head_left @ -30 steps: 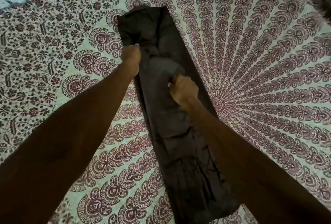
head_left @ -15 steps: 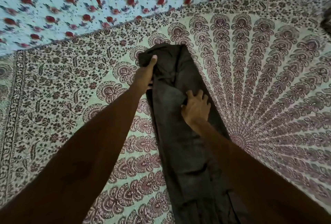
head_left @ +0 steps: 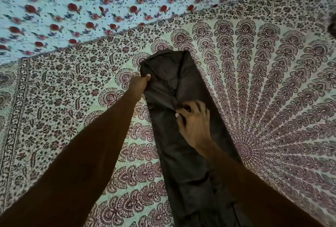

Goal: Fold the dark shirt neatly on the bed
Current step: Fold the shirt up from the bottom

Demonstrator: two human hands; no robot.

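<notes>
- dark shirt (head_left: 183,136) lay in a long narrow strip on the patterned bedspread (head_left: 272,99)
- left hand (head_left: 140,83) pinched its left edge near the far end
- right hand (head_left: 193,121) sat mid-strip, fingers curled, pinching a fold

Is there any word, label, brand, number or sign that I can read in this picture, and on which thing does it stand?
None: no text can be read anywhere in the view.
dark shirt: plain fabric, with no label or print showing.
patterned bedspread: ornament only, no letters.
floral sheet: a blurred flower print, no letters.
</notes>
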